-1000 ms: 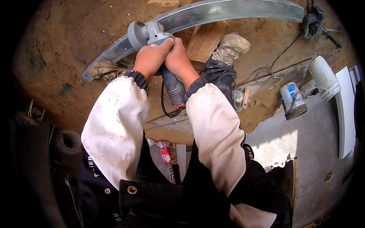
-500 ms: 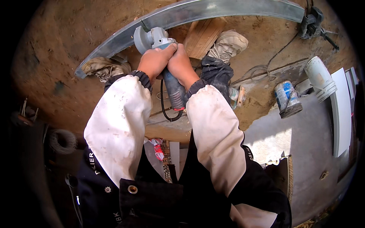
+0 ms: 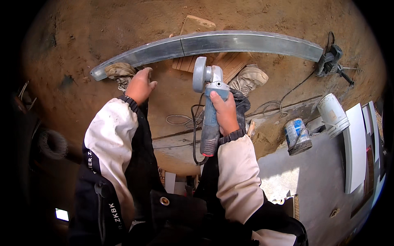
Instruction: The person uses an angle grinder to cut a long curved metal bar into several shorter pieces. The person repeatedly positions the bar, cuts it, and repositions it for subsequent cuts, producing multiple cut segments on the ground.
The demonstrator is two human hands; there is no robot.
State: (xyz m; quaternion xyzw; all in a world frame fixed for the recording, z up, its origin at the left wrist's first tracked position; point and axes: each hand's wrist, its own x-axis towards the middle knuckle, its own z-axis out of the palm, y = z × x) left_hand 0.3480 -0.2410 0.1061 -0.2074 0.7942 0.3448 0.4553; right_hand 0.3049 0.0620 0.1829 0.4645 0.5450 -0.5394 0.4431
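Right hand [image 3: 226, 112]: grasping the body of an angle grinder [image 3: 210, 117], thumb lying along the casing.
Left hand [image 3: 140, 85]: hanging released, fingers loosely bent, to the left of the right hand and well apart from the grinder; whether it is touching anything beneath, I am not able to tell.
Grinder head: pointing away from the wearer, ahead of the right hand, its round grey guard [image 3: 199, 74] sitting on the side toward the left hand.
Cord [image 3: 194, 143]: leaving the grinder's rear end and looping up to the left of the right hand.
Metal bar [image 3: 246, 42]: lying across the earth floor [image 3: 123, 24] ahead of both hands, appearing bowed; a thin dark line [image 3: 182, 46] is crossing it ahead and left of the right hand.
Shoes: the left shoe [image 3: 119, 69] is overlapping the bar's left end, just beside the left hand; the right shoe [image 3: 251, 78] is resting just ahead and right of the right hand.
Boards [image 3: 236, 63]: lying partly beneath the bar, ahead of the right hand.
Clamp-like tool [image 3: 329, 61]: sitting at the bar's right end, well to the right of the right hand.
Containers: a white bucket [image 3: 333, 112] and a blue-and-white can [image 3: 296, 135] are resting well to the right of the right hand.
White panels [image 3: 355, 149]: leaning or lying farther right of that hand, unclear which.
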